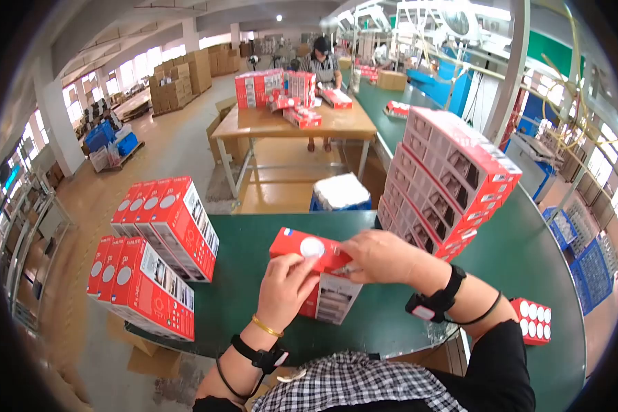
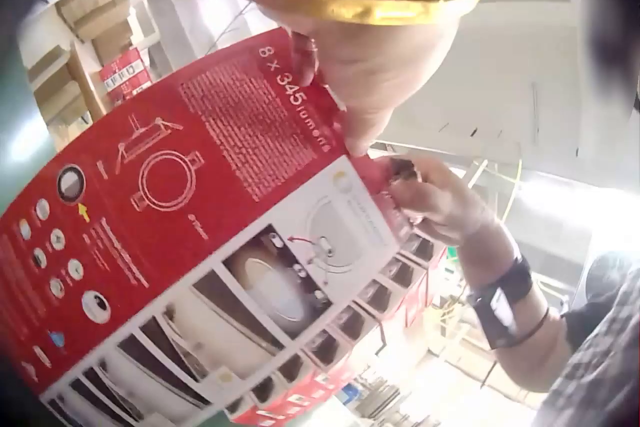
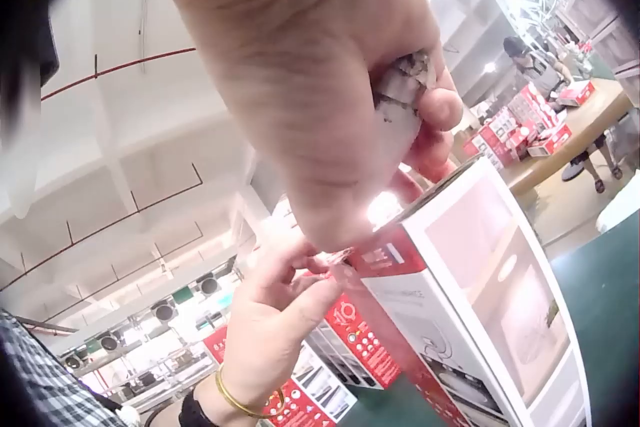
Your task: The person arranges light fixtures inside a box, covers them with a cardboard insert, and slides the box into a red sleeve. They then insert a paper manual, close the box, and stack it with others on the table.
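Observation:
A red and white lamp box [image 1: 338,299], printed "8 x 345 lumens" in the left wrist view, stands upright on the green table in front of me. My left hand [image 1: 281,283] grips its top edge nearest me, thumb and fingertips close together there. At the top's right end is my right hand [image 1: 381,255], fingers bent over that edge. A small crumpled whitish-grey piece [image 3: 402,97] is tucked in the right hand's curled fingers; what it is, I cannot tell. The right palm is partly hidden.
Two rows of similar boxes [image 1: 159,288] stand at the left. Stacked boxes [image 1: 439,185] rise close on the right. Another red box [image 1: 531,321] lies by my right elbow. Beyond, a person [image 1: 321,65] stands behind a brown table [image 1: 350,122] bearing more boxes.

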Available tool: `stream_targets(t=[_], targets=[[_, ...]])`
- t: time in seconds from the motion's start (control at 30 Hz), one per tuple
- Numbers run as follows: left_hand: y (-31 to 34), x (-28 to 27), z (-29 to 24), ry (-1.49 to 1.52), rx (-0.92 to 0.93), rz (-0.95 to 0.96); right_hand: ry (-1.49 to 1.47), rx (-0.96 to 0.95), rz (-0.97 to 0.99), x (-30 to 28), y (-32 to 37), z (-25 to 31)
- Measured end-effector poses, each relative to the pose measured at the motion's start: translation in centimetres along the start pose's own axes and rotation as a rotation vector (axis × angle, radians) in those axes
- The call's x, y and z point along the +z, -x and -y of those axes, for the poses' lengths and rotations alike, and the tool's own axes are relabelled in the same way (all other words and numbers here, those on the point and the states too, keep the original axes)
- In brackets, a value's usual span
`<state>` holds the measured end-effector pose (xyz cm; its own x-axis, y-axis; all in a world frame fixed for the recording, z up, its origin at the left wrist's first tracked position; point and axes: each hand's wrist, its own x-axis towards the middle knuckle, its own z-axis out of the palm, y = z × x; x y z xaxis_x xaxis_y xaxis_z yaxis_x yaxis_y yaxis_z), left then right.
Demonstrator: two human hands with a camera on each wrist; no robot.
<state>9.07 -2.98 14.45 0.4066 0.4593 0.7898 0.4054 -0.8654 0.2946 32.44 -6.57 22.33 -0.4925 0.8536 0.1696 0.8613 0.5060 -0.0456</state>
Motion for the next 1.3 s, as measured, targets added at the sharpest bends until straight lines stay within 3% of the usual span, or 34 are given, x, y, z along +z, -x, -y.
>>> stream_targets(t=[0.2,0.27,0.33,0.5,0.63,0.73,0.83,0.9,0.97,1.03,1.07,1.1,1.17,1.23,1.3], targets=[[3.0,0.9,1.7,0.038,0.107,-0.017,-0.050,0.039,0.000,-0.6,0.6,1.1],[3.3,1.0,1.8,0.051,0.126,-0.033,-0.025,0.130,0.132,-1.0,0.4,1.8],[3.2,0.8,1.5,0.221,-0.002,-0.091,0.011,0.117,0.102,-0.6,0.0,2.2],[4.4,1.5,3.5,0.272,0.031,-0.055,0.062,0.150,0.057,0.6,-1.9,4.1],[5.5,1.6,3.2,0.430,-0.137,-0.106,0.042,0.253,0.087,1.0,-2.5,5.6],[5.5,1.5,2.6,0.436,-0.165,-0.087,-0.092,0.363,0.169,-0.4,-2.3,5.6],[5.7,1.8,3.9,0.514,-0.241,-0.054,-0.496,0.370,0.045,-1.0,-0.9,3.8],[5.4,2.6,4.8,0.602,-0.250,-0.037,-0.857,0.667,0.167,-2.7,0.4,4.3],[4.7,3.8,5.7,0.883,-0.352,0.035,-0.989,0.699,0.108,-2.1,2.5,4.3],[4.2,4.5,5.9,1.030,-0.393,0.112,-1.264,0.877,-0.156,-0.4,4.6,4.9],[3.5,4.4,5.5,1.208,-0.525,0.163,-1.316,0.870,-0.120,0.3,6.3,4.4],[3.0,4.5,5.0,1.384,-0.659,0.215,-1.357,0.861,-0.222,0.8,7.5,5.2],[2.7,4.3,4.2,1.339,-0.618,0.257,-1.340,0.974,-0.310,3.4,10.4,5.5],[2.0,3.8,3.2,1.286,-0.579,0.295,-1.201,0.834,-0.220,4.9,13.0,6.3],[1.1,3.0,1.8,0.963,-0.371,0.366,-1.359,0.838,-0.134,7.2,14.9,6.8]])
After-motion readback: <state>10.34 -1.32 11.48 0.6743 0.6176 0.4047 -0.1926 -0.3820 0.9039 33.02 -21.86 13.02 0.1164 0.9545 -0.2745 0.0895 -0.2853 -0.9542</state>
